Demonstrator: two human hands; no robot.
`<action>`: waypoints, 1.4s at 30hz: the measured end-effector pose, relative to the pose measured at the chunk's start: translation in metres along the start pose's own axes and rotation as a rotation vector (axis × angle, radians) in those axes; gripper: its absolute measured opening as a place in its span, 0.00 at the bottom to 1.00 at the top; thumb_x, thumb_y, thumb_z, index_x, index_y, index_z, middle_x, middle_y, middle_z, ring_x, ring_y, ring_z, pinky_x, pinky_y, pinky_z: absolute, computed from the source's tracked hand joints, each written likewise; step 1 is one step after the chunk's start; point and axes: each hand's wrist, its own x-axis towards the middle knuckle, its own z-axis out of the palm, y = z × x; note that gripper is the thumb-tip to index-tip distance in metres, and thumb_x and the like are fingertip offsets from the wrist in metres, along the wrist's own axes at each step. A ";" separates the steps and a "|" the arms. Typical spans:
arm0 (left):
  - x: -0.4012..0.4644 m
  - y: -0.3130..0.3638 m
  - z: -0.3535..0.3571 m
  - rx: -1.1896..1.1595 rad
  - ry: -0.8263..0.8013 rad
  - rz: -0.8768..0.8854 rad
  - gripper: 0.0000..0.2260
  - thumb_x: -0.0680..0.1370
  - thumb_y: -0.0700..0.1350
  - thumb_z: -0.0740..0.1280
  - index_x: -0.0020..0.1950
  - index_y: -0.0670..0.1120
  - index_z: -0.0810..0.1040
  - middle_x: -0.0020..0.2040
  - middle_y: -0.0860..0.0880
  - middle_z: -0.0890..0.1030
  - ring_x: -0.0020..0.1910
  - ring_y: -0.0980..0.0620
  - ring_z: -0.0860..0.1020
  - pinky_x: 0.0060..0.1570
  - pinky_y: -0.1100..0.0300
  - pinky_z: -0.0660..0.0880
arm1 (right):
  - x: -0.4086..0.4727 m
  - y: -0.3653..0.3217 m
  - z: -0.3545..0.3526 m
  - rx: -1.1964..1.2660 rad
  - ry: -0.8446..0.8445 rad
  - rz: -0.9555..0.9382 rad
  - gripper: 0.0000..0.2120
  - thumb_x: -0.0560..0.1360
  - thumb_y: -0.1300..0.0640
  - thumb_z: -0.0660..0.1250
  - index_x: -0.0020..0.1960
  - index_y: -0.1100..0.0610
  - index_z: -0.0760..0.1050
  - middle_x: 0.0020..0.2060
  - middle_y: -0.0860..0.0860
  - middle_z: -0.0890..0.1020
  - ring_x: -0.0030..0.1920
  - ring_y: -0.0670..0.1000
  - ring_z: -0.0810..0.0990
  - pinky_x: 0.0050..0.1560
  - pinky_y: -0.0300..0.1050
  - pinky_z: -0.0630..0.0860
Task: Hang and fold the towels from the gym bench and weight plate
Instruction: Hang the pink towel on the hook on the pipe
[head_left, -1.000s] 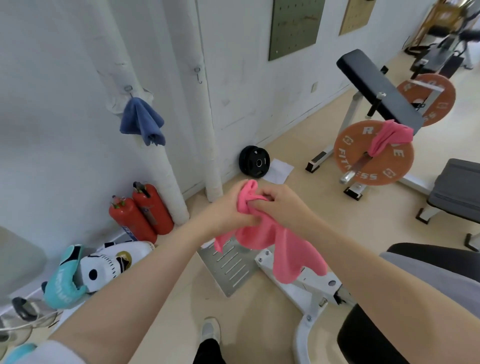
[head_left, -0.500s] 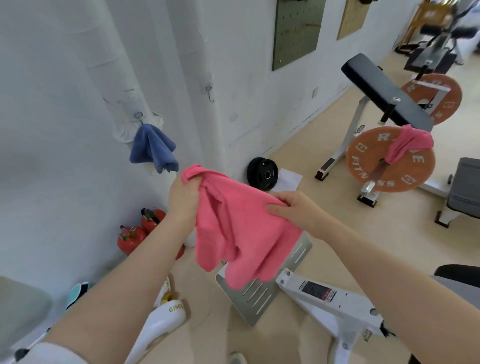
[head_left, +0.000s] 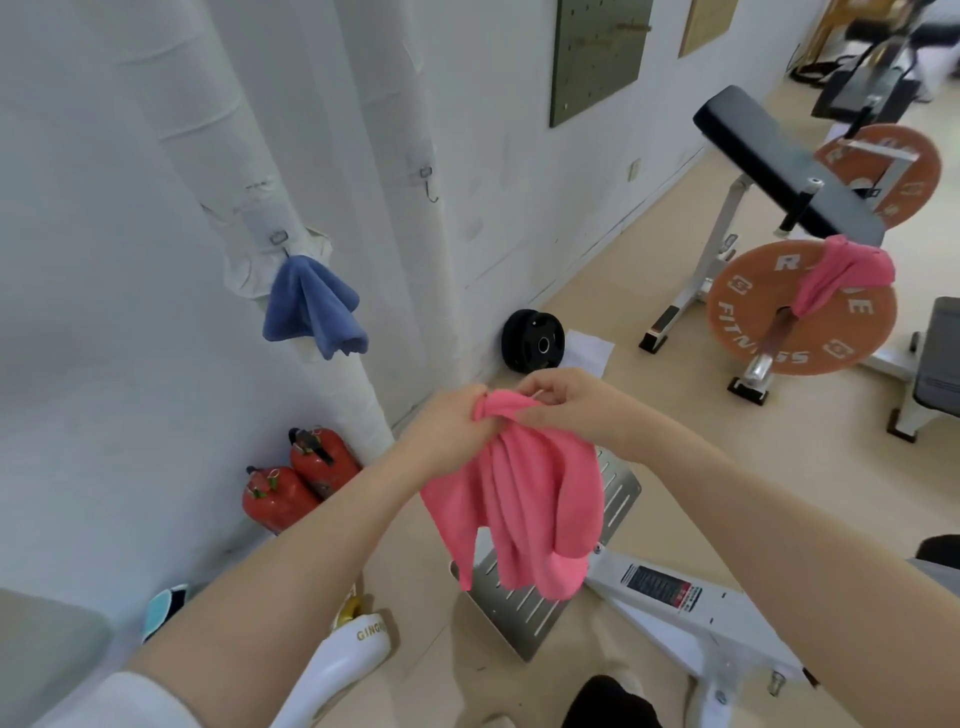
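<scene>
- The left hand (head_left: 451, 422) and right hand (head_left: 563, 404) meet in front of the chest, both pinching the bunched top of a pink towel (head_left: 524, 493).
- The towel hangs loose below them, above a metal footplate (head_left: 524, 605).
- A blue towel (head_left: 311, 306) hangs from a hook on the white pipe (head_left: 218, 130).
- A second pink towel (head_left: 839, 273) drapes over the orange plate (head_left: 802, 312) by the bench (head_left: 779, 166).

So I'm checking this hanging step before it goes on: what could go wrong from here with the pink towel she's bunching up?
1. Both hands, left hand and right hand, pinch only the top of the pink towel; the loose folds may slip out.
2. The free hook is small and above the hands, so a thick bunch could miss or slide off.
3. The footplate and white frame lie near the feet, a possible trip hazard.
</scene>
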 end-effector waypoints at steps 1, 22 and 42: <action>0.005 -0.004 -0.003 -0.051 0.075 -0.052 0.08 0.78 0.46 0.61 0.42 0.43 0.72 0.35 0.51 0.71 0.39 0.50 0.70 0.33 0.65 0.64 | 0.002 0.005 -0.007 0.059 0.010 0.027 0.04 0.74 0.59 0.67 0.47 0.57 0.78 0.37 0.53 0.79 0.35 0.46 0.75 0.39 0.40 0.72; 0.106 0.016 -0.024 -0.904 0.633 -0.374 0.09 0.79 0.43 0.61 0.41 0.50 0.78 0.37 0.52 0.80 0.37 0.58 0.78 0.39 0.66 0.75 | 0.120 0.025 -0.082 -0.399 0.149 -0.261 0.17 0.75 0.57 0.64 0.31 0.47 0.62 0.27 0.44 0.68 0.30 0.44 0.68 0.32 0.38 0.63; 0.161 0.066 -0.014 0.026 -0.012 -0.063 0.09 0.71 0.36 0.68 0.45 0.48 0.84 0.34 0.56 0.71 0.34 0.68 0.71 0.37 0.74 0.65 | 0.148 0.022 -0.150 0.095 -0.421 -0.085 0.19 0.77 0.67 0.58 0.60 0.47 0.74 0.44 0.63 0.82 0.39 0.50 0.77 0.44 0.43 0.74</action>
